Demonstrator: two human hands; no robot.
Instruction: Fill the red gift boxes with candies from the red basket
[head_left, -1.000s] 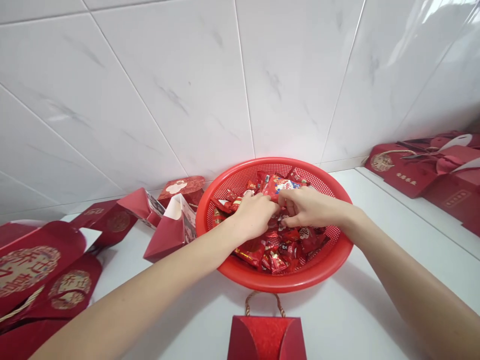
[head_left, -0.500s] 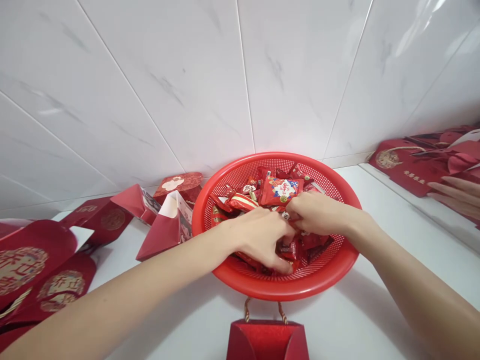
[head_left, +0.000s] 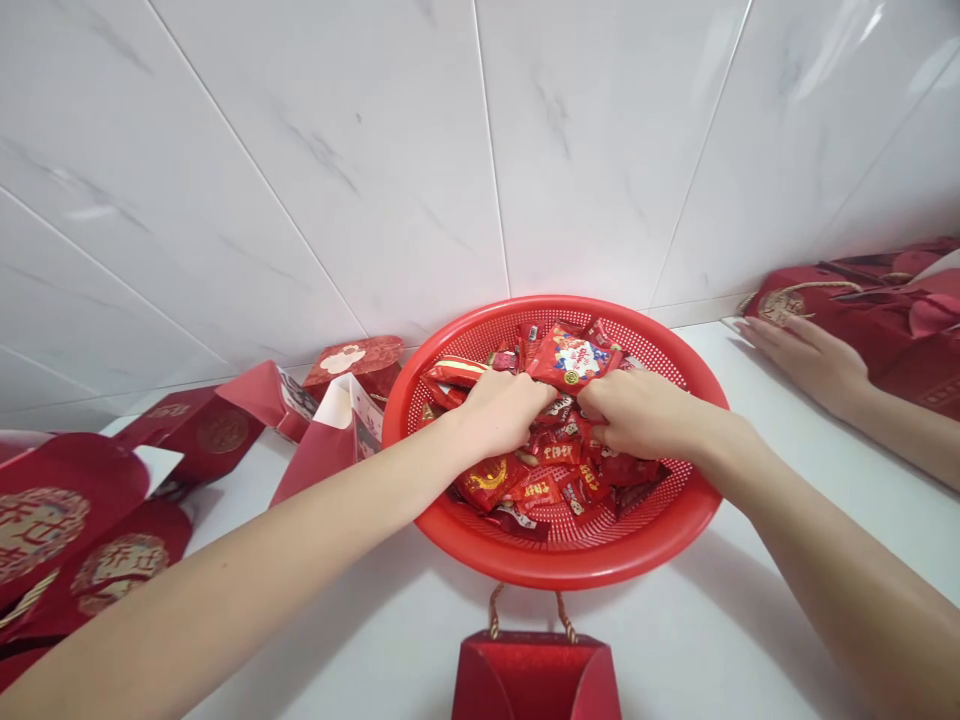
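Note:
A red plastic basket (head_left: pixel 570 575) holds a heap of small wrapped sweets (head_left: pixel 562 450), mostly red. Both of my hands are inside it, among the sweets. My left hand (head_left: pixel 506 408) is closed, its fingertips pointing down into the heap left of centre. Opposite it, my right hand (head_left: pixel 634 410) has its fingers curled in. Whatever either hand pinches is hidden by the fingers. A larger red packet with a white and blue print (head_left: pixel 576 357) lies just beyond and between them. In front of the basket stands a red gift box (head_left: pixel 536 675) with twisted cord handles.
Red gift boxes and bags (head_left: pixel 67 520) crowd the left side, some with flaps up. More red bags (head_left: pixel 885 320) lie at the right by the wall. Another person's hand (head_left: pixel 814 365) rests near them. White tiled wall (head_left: pixel 420 160) rises behind the basket.
My left hand has moved up and back in the basket, uncovering sweets at the front. The printed packet has shifted slightly. The other person's hand has come further in from the right.

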